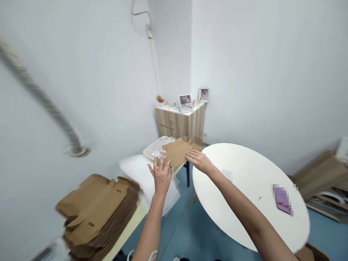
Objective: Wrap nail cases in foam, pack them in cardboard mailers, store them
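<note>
A flat, partly folded brown cardboard box blank (178, 152) is between my hands, in front of the far end of the narrow table. My left hand (161, 177) grips its near left edge, with some fingers spread over the flap. On the right edge, my right hand (199, 161) has its fingers on top; its thumb is hidden. Just behind the blank lies a translucent white plastic tray (156, 146). White foam sheets (138, 170) hang over the table edge below my left hand. A stack of flat cardboard box blanks (100, 214) lies nearer, at the left.
At the right stands a round white table (244, 170) with a purple, pixelated item (282, 199) on it. A wooden cabinet (174, 123) fills the corner, bearing picture frames and small bottles. A thick wrapped pipe (51, 105) runs along the left wall. Wooden boards (320, 174) lean at far right.
</note>
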Demonstrator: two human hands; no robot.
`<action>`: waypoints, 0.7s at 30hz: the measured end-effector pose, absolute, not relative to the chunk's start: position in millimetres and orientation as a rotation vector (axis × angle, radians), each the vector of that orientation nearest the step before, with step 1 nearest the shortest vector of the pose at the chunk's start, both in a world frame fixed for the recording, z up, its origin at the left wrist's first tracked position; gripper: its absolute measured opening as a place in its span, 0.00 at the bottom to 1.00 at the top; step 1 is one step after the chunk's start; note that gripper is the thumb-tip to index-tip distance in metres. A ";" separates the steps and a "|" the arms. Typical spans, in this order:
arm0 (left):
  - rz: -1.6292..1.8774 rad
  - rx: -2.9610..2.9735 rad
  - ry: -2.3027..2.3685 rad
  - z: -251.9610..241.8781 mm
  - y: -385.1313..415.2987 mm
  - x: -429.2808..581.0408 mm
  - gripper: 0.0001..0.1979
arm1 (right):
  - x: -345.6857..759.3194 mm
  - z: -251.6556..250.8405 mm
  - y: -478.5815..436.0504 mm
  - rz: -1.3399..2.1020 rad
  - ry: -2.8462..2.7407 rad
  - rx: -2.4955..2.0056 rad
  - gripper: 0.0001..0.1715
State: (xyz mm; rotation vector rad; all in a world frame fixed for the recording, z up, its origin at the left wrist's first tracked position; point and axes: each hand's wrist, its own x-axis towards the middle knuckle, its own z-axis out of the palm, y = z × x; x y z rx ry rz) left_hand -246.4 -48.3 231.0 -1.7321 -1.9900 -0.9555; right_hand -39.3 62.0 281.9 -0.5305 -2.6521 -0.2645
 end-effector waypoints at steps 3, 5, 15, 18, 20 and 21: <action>-0.942 -1.882 -1.912 223.7 -16.4 -163.2 0.18 | 51.6 263.0 71.1 -0.332 -2.616 -0.724 0.21; -0.920 -2.015 -1.852 212.5 -0.1 -110.8 0.18 | 107.7 246.0 73.4 -0.360 -2.605 -0.835 0.21; -0.813 -2.688 -1.510 113.3 20.8 54.6 0.16 | 273.9 109.8 30.3 -0.186 -2.566 -1.336 0.22; -0.733 -2.859 -1.403 77.8 12.6 64.6 0.14 | 275.3 65.8 6.9 0.049 -2.590 -1.496 0.21; -0.659 -2.943 -1.365 55.6 7.8 64.6 0.14 | 269.5 42.9 -5.7 0.204 -2.614 -1.585 0.20; -0.622 -2.983 -1.346 45.6 6.1 63.5 0.14 | 266.0 33.9 -10.7 0.266 -2.624 -1.620 0.20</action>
